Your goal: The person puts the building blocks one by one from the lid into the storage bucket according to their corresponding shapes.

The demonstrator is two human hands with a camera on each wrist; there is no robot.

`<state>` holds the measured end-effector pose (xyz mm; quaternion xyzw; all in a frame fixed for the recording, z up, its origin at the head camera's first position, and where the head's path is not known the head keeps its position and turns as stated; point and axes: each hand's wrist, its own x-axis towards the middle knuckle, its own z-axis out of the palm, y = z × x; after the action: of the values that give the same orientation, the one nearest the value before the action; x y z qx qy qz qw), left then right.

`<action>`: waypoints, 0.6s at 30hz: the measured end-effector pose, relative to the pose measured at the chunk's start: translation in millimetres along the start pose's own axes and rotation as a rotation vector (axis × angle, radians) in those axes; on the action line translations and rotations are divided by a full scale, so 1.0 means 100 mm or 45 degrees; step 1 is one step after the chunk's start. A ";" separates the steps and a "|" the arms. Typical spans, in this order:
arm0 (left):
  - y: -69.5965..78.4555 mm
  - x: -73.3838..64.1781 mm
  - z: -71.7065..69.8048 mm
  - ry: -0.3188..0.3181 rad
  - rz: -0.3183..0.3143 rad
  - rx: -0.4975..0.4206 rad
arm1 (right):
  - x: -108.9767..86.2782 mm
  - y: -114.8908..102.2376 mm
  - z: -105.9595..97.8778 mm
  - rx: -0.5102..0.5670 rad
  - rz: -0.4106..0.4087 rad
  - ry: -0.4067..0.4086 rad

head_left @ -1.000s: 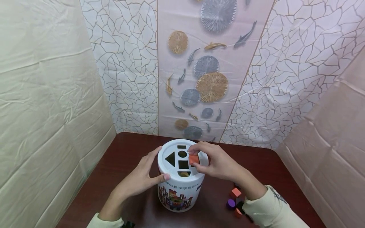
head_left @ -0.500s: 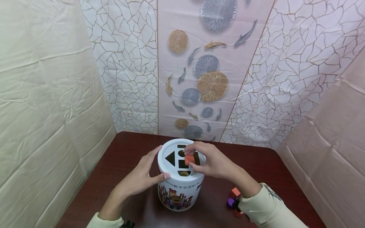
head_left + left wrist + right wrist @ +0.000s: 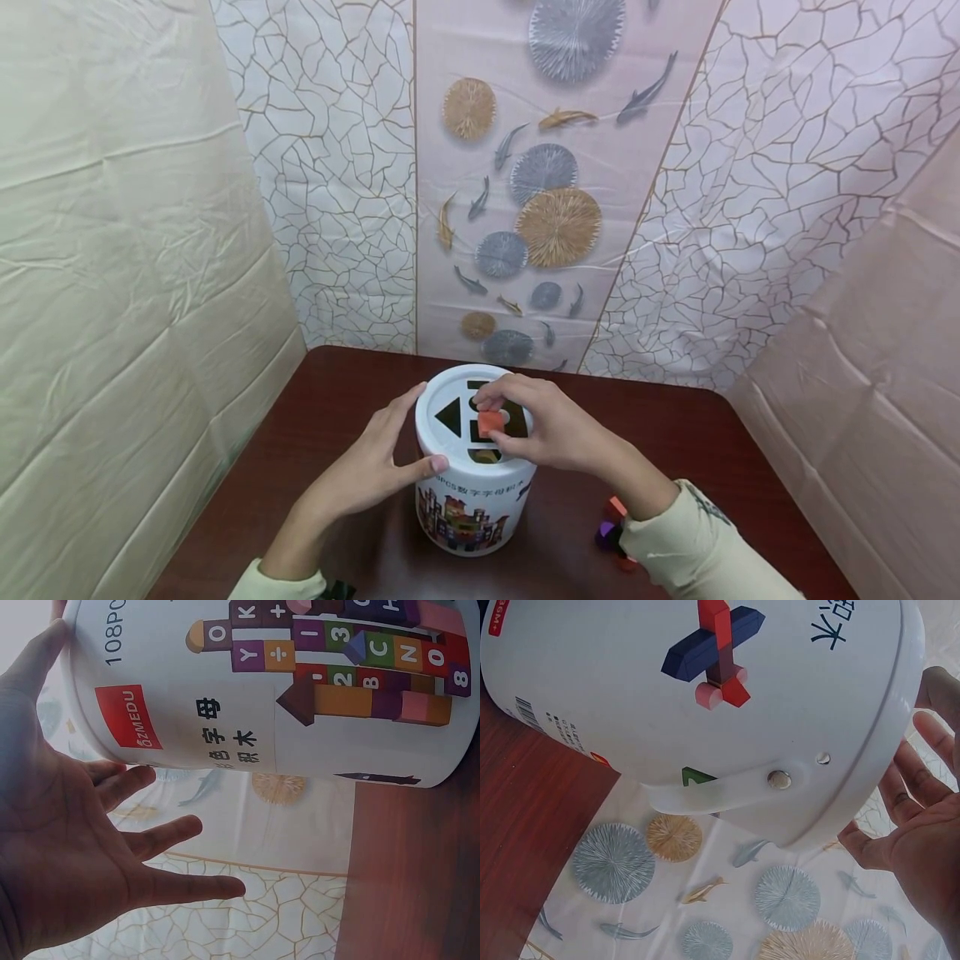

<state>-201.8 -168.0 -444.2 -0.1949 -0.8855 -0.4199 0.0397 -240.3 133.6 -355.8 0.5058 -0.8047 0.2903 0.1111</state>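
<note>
- Your right hand (image 3: 558, 423) pinches an orange block (image 3: 491, 423) between thumb and fingers, over the lid; whether the block touches the lid, you cannot tell from these views.
- Your left hand (image 3: 371, 462) has its fingers spread and grasps nothing: thumb on the near rim, a fingertip at the far-left rim.
- Between your two hands, the white bucket (image 3: 468, 504) stands upright on the counter (image 3: 292, 467). Its lid (image 3: 425, 408) has cut-outs; the triangular hole (image 3: 450, 417) lies just left of the orange block, and your right fingers partly cover others.
- Left wrist view: your palm sits apart from the bucket wall, a gap between them, the lower fingers reaching out past the lid edge.
- Right wrist view: a white handle (image 3: 720, 791) hangs on the bucket's side, below the rim and apart from your right fingers.
- Nearer you than your right hand, beside that sleeve, lie a purple block (image 3: 606, 535) and a second orange block (image 3: 617, 507), partly hidden.
- Counter edges: the far one runs beyond both hands, near the bucket; counter surface extends left of your left hand and right of your right forearm.
</note>
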 end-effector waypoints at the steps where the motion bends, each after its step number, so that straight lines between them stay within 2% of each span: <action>1: 0.00 0.00 0.00 0.000 -0.006 -0.002 | 0.00 0.00 0.00 0.002 0.003 -0.004; 10: -0.01 0.00 0.00 -0.007 -0.013 -0.007 | 0.02 0.03 0.06 0.007 -0.013 -0.003; 15: -0.01 0.00 0.00 -0.005 -0.015 -0.003 | 0.00 0.02 0.07 -0.012 0.031 -0.018; 18: -0.01 -0.01 -0.02 0.008 0.010 0.014 | -0.04 0.00 0.02 -0.036 0.080 -0.008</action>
<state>-201.8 -170.0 -443.9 -0.1969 -0.8869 -0.4155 0.0453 -238.2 135.8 -359.8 0.4797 -0.8246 0.2805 0.1064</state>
